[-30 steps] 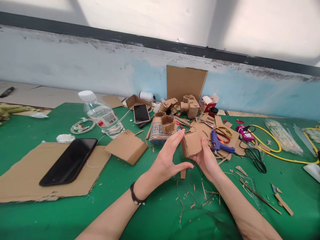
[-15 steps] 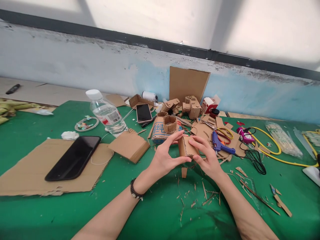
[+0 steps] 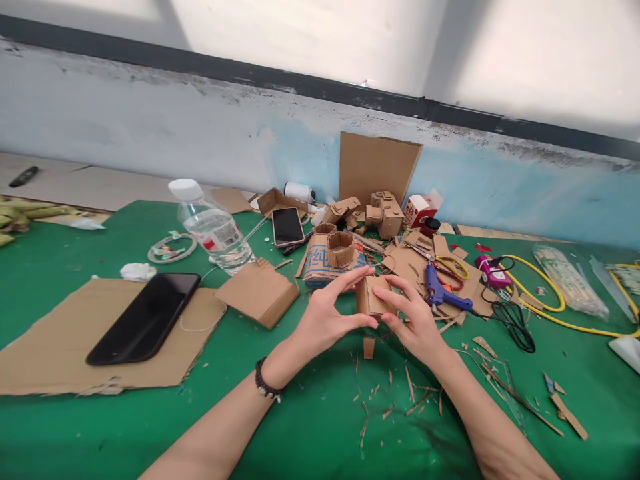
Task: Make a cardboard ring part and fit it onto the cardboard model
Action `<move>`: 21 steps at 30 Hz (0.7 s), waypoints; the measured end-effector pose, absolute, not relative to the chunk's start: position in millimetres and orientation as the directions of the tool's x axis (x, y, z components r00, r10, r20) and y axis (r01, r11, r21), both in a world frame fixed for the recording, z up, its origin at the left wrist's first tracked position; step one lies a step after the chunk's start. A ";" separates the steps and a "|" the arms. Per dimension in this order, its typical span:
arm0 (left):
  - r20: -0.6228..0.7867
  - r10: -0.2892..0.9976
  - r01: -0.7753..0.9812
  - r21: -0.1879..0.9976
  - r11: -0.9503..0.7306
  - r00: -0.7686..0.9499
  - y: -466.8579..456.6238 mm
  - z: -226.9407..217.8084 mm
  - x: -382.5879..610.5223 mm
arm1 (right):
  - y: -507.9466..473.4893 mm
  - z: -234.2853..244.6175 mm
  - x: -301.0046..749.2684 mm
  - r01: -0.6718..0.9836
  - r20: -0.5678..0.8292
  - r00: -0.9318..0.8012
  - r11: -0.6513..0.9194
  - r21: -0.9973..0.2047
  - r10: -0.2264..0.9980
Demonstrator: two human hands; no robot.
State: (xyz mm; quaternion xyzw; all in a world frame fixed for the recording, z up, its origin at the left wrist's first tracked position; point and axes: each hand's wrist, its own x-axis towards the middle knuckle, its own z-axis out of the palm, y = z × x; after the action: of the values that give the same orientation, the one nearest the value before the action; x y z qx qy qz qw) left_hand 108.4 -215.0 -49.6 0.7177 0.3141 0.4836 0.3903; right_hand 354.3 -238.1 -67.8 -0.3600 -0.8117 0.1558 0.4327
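Both my hands hold a small folded cardboard piece above the green table. My left hand, with a dark bead bracelet on its wrist, pinches the piece's left side between thumb and fingers. From the right, my right hand wraps its fingers over the front and top. A short cardboard strip lies on the cloth just below the hands. A blue glue gun lies right of my right hand.
A black phone lies on a flat cardboard sheet at left. Behind are a water bottle, a cardboard wedge, a second phone, cardboard models, scissors, yellow cable. Scraps litter the cloth.
My right hand turned the cardboard piece and brought it to the left hand; now both hands press it together. The view shifted slightly.
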 end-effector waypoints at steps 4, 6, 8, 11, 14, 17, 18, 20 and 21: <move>0.440 0.824 0.075 0.866 -0.495 0.356 -212.0 -52.2 105.9 | -240.9 -68.0 349.4 0.477 0.599 -0.363 0.695 -0.538 0.713; 0.451 0.817 0.068 0.860 -0.505 0.359 -211.1 -53.7 105.9 | -239.7 -64.4 351.9 0.482 0.589 -0.395 0.705 -0.520 0.705; 0.458 0.822 0.075 0.858 -0.509 0.340 -210.9 -54.8 106.8 | -233.8 -57.5 365.1 0.520 0.573 -0.414 0.700 -0.489 0.707; 0.442 0.848 0.093 0.869 -0.485 0.291 -212.3 -55.3 109.0 | -216.2 -46.0 408.3 0.797 0.582 -0.101 0.416 -0.437 0.807; 0.382 0.882 0.025 0.915 -0.403 0.277 -213.8 -54.7 111.1 | -194.8 -42.0 462.9 0.974 0.409 0.151 -0.066 -0.214 0.900; 0.295 0.910 -0.147 0.954 -0.262 0.291 -213.2 -54.9 112.9 | -176.5 -46.8 502.0 0.991 0.247 0.098 -0.071 -0.116 0.964; 0.273 0.916 -0.199 0.955 -0.221 0.294 -212.3 -55.3 113.4 | -171.3 -49.0 509.8 0.996 0.197 0.063 -0.048 -0.081 0.978; 0.234 0.926 -0.272 0.950 -0.153 0.297 -210.3 -56.6 114.2 | -162.0 -52.6 519.1 1.000 0.121 0.012 -0.010 -0.013 0.993; 0.219 0.929 -0.298 0.946 -0.127 0.298 -209.2 -57.1 114.5 | -157.7 -53.7 521.8 1.000 0.093 -0.003 0.001 0.019 0.996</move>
State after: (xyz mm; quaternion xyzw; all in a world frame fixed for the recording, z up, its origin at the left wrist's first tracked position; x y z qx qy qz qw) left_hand 114.5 -209.2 -57.1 0.5446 0.2899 0.5168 0.5935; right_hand 521.8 -157.7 -53.7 -0.7057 -0.7069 -0.0395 0.0264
